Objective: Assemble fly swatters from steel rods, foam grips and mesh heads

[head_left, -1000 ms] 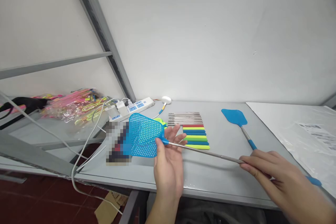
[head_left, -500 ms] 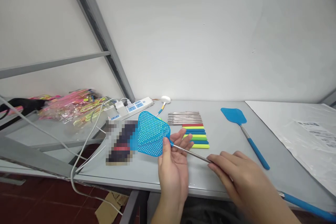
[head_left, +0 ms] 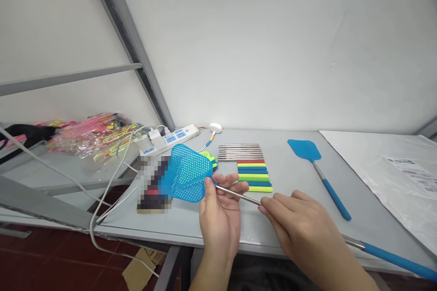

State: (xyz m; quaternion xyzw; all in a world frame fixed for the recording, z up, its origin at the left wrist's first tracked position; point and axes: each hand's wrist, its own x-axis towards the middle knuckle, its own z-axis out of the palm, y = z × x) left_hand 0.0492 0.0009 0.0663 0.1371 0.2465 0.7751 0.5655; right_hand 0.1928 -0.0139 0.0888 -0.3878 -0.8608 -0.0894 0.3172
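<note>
A fly swatter with a blue mesh head (head_left: 191, 173) is held slantwise above the table. My left hand (head_left: 220, 216), palm up, pinches its neck between thumb and fingers, just below the head. Closed around the metal rod (head_left: 241, 195) farther along is my right hand (head_left: 303, 225), which hides part of it. Past that hand the rod reappears and ends in a blue grip (head_left: 398, 259) at the lower right. Behind the hands lie several metal rods (head_left: 241, 152) in a row and several coloured handle grips (head_left: 253, 176). Green mesh heads (head_left: 213, 160) show partly behind the blue one.
Another blue fly swatter (head_left: 336, 198) lies to the right, beside a white plastic sheet (head_left: 382, 177). At the left are a power strip (head_left: 180, 134), loose white cables (head_left: 97, 218), a blurred-out item (head_left: 155, 191) and bagged colourful goods (head_left: 99, 138). A metal frame post (head_left: 131, 45) rises there.
The held fly swatter and both hands have shifted slightly left. More of the rod shows behind my right hand, and the green mesh heads have come into sight.
</note>
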